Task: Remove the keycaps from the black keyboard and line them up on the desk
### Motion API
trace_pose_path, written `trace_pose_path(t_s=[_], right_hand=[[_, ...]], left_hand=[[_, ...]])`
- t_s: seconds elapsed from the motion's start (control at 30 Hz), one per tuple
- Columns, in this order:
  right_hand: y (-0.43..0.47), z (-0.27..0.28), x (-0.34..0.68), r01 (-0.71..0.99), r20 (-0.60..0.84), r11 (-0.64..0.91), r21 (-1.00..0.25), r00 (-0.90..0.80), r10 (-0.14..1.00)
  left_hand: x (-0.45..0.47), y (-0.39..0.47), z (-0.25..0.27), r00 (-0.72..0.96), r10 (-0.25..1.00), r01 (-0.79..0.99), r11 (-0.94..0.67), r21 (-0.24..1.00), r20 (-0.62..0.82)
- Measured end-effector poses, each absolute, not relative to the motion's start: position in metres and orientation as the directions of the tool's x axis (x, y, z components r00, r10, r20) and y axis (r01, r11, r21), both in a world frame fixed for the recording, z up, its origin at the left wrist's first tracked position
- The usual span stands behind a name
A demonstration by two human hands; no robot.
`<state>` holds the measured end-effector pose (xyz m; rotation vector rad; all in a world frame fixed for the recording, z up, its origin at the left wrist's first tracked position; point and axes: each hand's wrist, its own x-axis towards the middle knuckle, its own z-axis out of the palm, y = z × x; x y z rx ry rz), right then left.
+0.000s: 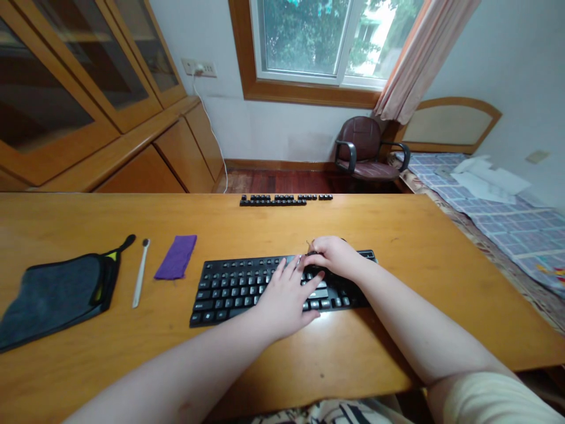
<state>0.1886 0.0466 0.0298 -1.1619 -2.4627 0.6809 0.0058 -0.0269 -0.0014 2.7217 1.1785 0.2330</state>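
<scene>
A black keyboard (233, 288) lies on the wooden desk in front of me. My left hand (286, 294) rests palm down across its middle, fingers spread over the keys and holding nothing. Over the upper right part of the keyboard, my right hand (333, 254) is closed with its fingers curled down close to the left fingertips. Something small and dark with thin wire-like ends shows at the right fingertips; its kind is not clear. The right hand and forearm hide the keys beneath them. Loose black keycaps (273, 202) stand in two rows along the desk's far edge.
Left of the keyboard lie a purple cloth (176, 257), a toothbrush (140, 274) with dark bristles and a grey cloth mitt (57, 297) with black trim. Beyond the wooden desk (212, 365) are a brown armchair (364, 147), a bed (498, 200) and a glass-fronted cabinet (110, 121).
</scene>
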Motion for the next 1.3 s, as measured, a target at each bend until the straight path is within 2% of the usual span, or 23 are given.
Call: trace_pose_path(t_s=[0.33,0.43,0.5,0.63,0.73,0.9,1.07,1.17,1.3], right_hand=[[0.049,0.035,0.197,0.509,-0.052,0.437,-0.742,-0.693,0.720],[0.049,0.034,0.199,0.543,-0.089,0.351,-0.763,-0.625,0.775],[0.048,0.031,0.198,0.561,-0.080,0.315,-0.766,-0.569,0.818],[0.042,0.026,0.191,0.546,0.020,0.360,-0.757,-0.530,0.848],[0.035,0.023,0.184,0.566,0.067,0.407,-0.717,-0.525,0.849],[0.026,0.020,0.176,0.637,0.205,0.558,-0.532,-0.543,0.815],[0.027,0.012,0.177,0.666,0.298,0.629,-0.400,-0.555,0.777],[0.030,0.008,0.178,0.692,0.340,0.627,-0.359,-0.528,0.778],[0.032,0.005,0.178,0.703,0.337,0.609,-0.368,-0.510,0.792]], left_hand=[[0.006,-0.027,-0.001,0.680,0.728,0.700,-0.680,0.218,0.088],[0.006,-0.027,0.000,0.682,0.726,0.698,-0.682,0.220,0.090],[0.006,-0.027,0.000,0.682,0.727,0.698,-0.681,0.220,0.086],[0.006,-0.026,0.000,0.684,0.724,0.698,-0.684,0.211,0.086],[0.006,-0.026,0.001,0.692,0.717,0.693,-0.692,0.201,0.081],[0.005,-0.026,0.003,0.704,0.706,0.685,-0.703,0.192,0.074],[0.006,-0.026,0.003,0.698,0.712,0.689,-0.697,0.197,0.080],[0.007,-0.026,0.003,0.695,0.714,0.691,-0.696,0.194,0.086],[0.007,-0.027,0.004,0.693,0.715,0.692,-0.696,0.191,0.094]])
